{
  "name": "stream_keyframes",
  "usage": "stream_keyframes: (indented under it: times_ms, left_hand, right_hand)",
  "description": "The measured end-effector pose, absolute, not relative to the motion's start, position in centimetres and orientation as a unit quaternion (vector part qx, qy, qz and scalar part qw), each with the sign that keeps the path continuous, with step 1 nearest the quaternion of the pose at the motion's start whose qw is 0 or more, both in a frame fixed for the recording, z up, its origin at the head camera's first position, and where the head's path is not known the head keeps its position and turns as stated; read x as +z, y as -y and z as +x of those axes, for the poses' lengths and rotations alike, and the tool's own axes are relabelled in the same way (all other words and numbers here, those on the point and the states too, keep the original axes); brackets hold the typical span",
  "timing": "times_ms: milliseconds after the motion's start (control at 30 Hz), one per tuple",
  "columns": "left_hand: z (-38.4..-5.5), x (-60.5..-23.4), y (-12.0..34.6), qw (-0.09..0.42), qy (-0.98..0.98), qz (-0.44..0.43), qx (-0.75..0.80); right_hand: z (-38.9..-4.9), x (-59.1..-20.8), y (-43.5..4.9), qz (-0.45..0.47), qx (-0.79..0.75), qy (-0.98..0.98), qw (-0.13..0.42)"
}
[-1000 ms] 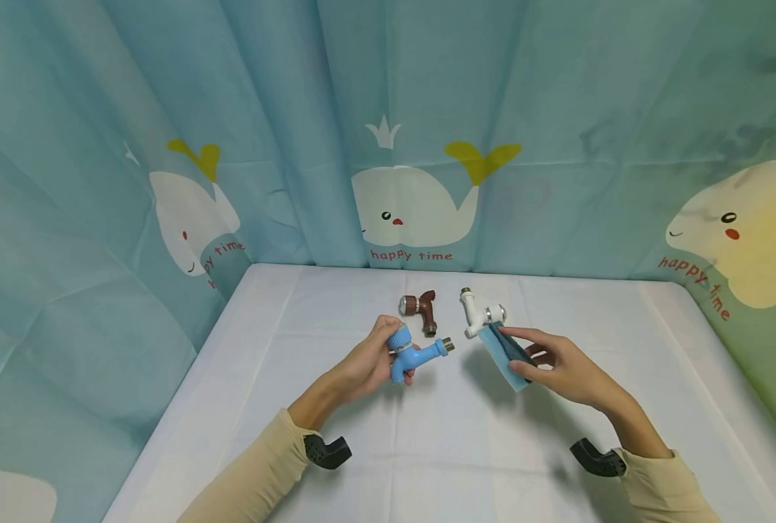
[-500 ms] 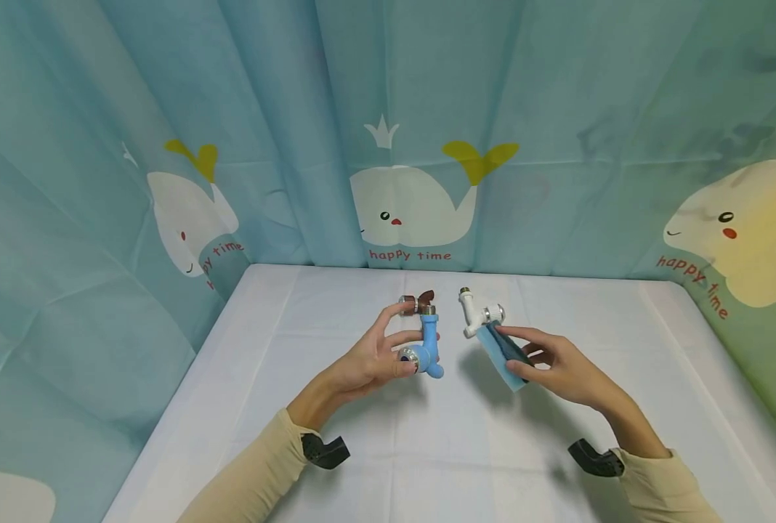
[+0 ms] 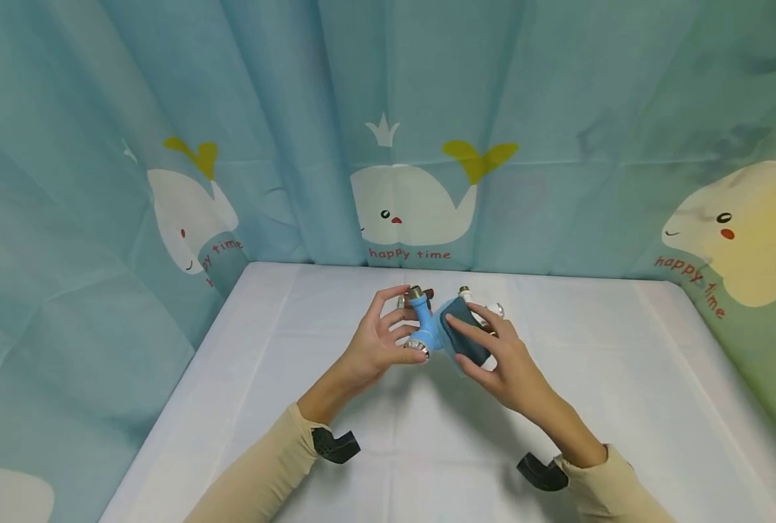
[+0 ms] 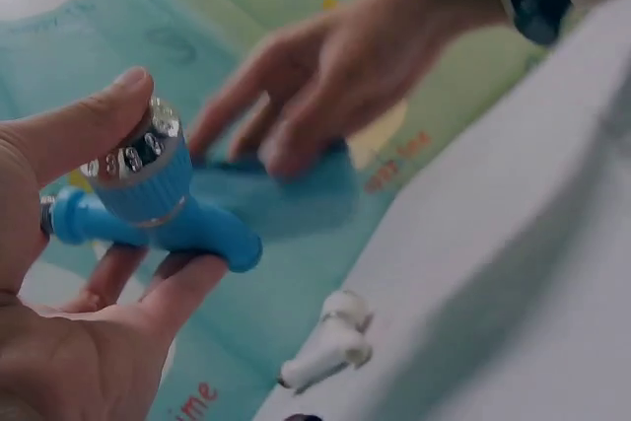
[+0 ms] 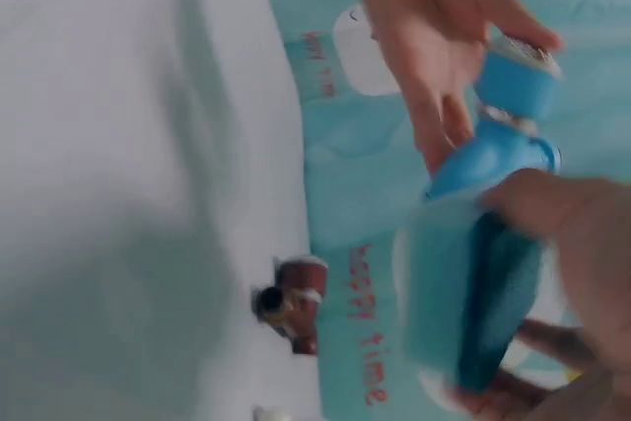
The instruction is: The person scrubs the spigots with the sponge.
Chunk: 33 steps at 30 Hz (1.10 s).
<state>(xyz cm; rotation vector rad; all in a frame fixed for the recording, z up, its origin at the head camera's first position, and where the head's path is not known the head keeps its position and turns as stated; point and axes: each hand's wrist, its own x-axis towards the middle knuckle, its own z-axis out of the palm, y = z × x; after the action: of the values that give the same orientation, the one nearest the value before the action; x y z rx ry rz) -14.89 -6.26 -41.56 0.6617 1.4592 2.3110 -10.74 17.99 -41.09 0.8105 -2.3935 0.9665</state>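
My left hand (image 3: 371,349) holds a light blue plastic faucet (image 3: 426,333) above the table, with the thumb on its chrome-capped knob and the other fingers beneath and behind. The threaded brass end points up and away. In my right hand (image 3: 512,367) is a two-tone blue pad (image 3: 464,330), dark teal on one side and light blue on the other, gripped between thumb and fingers. The pad sits right at the faucet's spout; contact is hard to confirm because the wrist views are blurred there.
Behind the hands a brown faucet (image 5: 299,295) lies on the white table (image 3: 336,450), partly hidden in the head view. A white faucet (image 4: 333,340) lies to its right. A blue curtain (image 3: 283,145) with whale prints rises behind the table's far edge.
My left hand has turned the blue faucet so its threaded end points away, then shifted it slightly. My right hand has carried the pad left and up to the faucet.
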Motion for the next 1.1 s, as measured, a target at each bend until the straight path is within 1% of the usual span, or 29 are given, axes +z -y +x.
stream_keyframes:
  times_ms: [167, 367, 533, 700, 833, 1000, 1100]
  left_hand:
    - [-15.2, -41.3, 6.4, 0.15, -0.551, 0.241, 0.785]
    - [-15.1, -41.1, 6.3, 0.126, -0.598, 0.236, 0.755]
    - [-15.1, -41.0, 6.2, 0.127, -0.607, 0.232, 0.749]
    - [-15.2, -40.8, 6.2, 0.125, -0.605, 0.23, 0.752]
    - [-15.4, -40.6, 6.1, 0.103, -0.594, 0.232, 0.764]
    - [-15.3, -40.9, 5.8, 0.094, -0.568, 0.198, 0.793]
    - [-15.2, -41.0, 5.4, 0.082, -0.546, 0.188, 0.812]
  right_hand:
    - [-11.5, -40.3, -18.5, 0.324, 0.335, 0.863, 0.197]
    - [-11.9, -40.1, -18.6, 0.345, 0.299, 0.862, 0.221]
    - [-11.9, -40.3, -18.5, 0.357, 0.292, 0.863, 0.208]
    - [-12.1, -40.0, -18.5, 0.333, 0.318, 0.863, 0.21]
    - [-12.2, -40.1, -18.3, 0.316, 0.348, 0.864, 0.178]
    - [-11.8, -40.7, -18.1, 0.262, 0.413, 0.858, 0.155]
    - [-11.6, -41.2, -17.5, 0.243, 0.433, 0.855, 0.153]
